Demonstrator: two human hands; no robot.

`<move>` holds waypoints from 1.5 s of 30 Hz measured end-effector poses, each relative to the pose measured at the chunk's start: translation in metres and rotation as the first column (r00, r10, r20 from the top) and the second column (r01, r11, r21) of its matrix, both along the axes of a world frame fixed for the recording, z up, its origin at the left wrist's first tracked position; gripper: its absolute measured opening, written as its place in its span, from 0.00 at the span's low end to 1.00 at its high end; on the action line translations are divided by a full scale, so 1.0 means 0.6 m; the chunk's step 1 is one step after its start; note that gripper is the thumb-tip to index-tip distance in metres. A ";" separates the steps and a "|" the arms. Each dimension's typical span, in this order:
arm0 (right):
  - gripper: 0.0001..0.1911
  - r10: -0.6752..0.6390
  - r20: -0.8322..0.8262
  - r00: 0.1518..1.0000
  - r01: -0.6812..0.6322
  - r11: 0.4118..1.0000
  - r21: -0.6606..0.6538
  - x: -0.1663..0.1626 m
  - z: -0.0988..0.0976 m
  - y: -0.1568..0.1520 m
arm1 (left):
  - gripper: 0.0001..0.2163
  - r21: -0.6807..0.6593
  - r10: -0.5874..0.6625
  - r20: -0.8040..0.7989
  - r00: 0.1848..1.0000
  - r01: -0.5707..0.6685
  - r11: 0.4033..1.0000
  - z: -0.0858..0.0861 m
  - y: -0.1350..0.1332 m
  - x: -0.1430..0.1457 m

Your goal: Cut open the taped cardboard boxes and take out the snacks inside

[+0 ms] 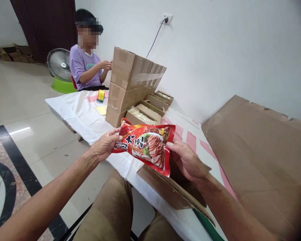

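A red plastic food packet [145, 144] with a picture of sliced meat and large black characters is held up over the table's near edge. My left hand [106, 144] pinches its left end, thumb on the front. On its right edge, my right hand [187, 159] grips with the thumb in front and the other fingers behind. Just below the packet and my right hand stands an open cardboard box [163, 187], its flap tilted toward me. What lies inside the box is hidden by my right hand and the flap.
Taped cardboard boxes [122, 70] form a stack on the white-covered table [87, 120]. Open boxes [140, 115] with pale packets stand beside it. A large cardboard sheet [261, 150] leans at right. Across the table sits a person [86, 67], near a fan [60, 65] and a tape roll [100, 96].
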State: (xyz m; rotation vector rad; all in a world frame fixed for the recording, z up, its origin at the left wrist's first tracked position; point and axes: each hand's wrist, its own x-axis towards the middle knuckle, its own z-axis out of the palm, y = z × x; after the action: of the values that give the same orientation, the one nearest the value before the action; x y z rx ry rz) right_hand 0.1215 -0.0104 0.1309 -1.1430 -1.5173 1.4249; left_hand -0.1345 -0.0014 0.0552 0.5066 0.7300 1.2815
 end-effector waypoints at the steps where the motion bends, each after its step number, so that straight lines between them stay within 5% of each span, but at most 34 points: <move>1: 0.21 0.009 0.021 1.000 -0.009 1.000 0.017 0.004 0.002 0.002 | 0.27 0.000 0.005 0.001 1.000 -0.005 1.000 -0.001 -0.001 -0.002; 9: 0.28 0.068 0.309 0.948 -0.122 0.980 0.159 0.002 0.088 0.063 | 0.29 0.070 0.014 -0.073 0.997 -0.009 0.998 -0.001 -0.010 -0.018; 14: 0.20 0.328 0.641 0.694 -0.437 0.899 0.013 -0.065 0.111 0.095 | 0.31 0.122 0.059 -0.133 0.989 -0.042 0.992 0.003 -0.015 -0.027; 17: 0.17 0.296 0.768 0.568 -0.539 0.839 0.075 -0.106 0.098 0.107 | 0.31 0.192 0.197 -0.207 0.958 -0.157 0.969 -0.002 -0.009 -0.048; 20: 0.16 0.060 0.854 0.517 -0.528 0.808 0.262 -0.136 0.078 0.129 | 0.28 0.297 0.500 -0.249 0.829 -0.426 0.854 -0.017 0.000 -0.069; 22: 0.16 -0.065 0.920 0.387 -0.522 0.807 0.277 -0.151 0.057 0.150 | 0.25 0.306 0.583 -0.277 0.764 -0.505 0.807 -0.035 0.006 -0.074; 26: 0.15 -0.080 0.989 0.122 -0.482 0.867 0.130 -0.169 -0.008 0.200 | 0.24 0.205 0.395 -0.409 0.823 -0.339 0.918 -0.082 0.018 -0.046; 32: 0.18 -0.093 0.996 -0.007 -0.454 0.887 0.079 -0.168 -0.092 0.252 | 0.28 0.197 0.195 -0.572 0.797 -0.097 0.976 -0.146 0.079 0.035; 38: 0.18 -0.155 0.980 -0.129 -0.412 0.907 0.089 -0.152 -0.112 0.266 | 0.32 0.267 0.247 -0.668 0.702 -0.083 0.960 -0.185 0.142 0.097; 45: 0.17 -0.211 0.963 -0.169 -0.445 0.888 0.117 -0.140 -0.117 0.273 | 0.32 0.370 0.294 -0.736 0.610 -0.002 0.929 -0.176 0.149 0.129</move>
State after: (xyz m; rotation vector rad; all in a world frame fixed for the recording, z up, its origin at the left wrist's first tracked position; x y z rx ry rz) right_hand 0.0376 0.1536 0.0608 -1.9767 -2.8716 -0.3302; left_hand -0.0573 0.0882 -0.0504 1.3783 1.3168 1.3309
